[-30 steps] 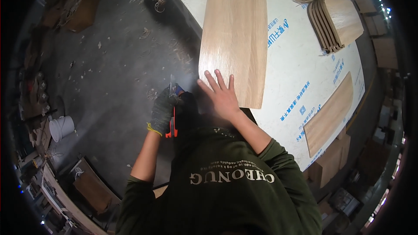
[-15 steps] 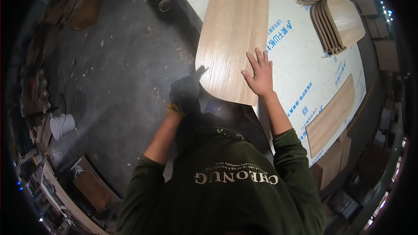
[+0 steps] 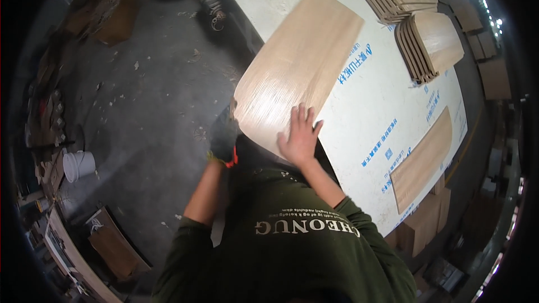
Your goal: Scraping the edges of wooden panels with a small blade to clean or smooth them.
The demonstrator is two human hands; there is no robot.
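A long wood-grain board with rounded corners at its near left lies askew on a white printed sheet. Its near end sticks out past the sheet's edge toward my body. My left hand, in a dark glove with a yellow and red cuff, is at the board's left edge and seems to grip it; most of its fingers are dark and blurred. My bare right hand rests flat on the near right part of the board, fingers spread.
Stacked curved panels stand at the far right of the sheet. A smaller wood-grain piece lies near its right edge, with cartons below. Left, on the grey floor, are scraps and a white bucket.
The board has turned clockwise, its far end swinging right and its near end coming left and closer. My right hand has moved left and nearer with it; my left hand has shifted slightly left.
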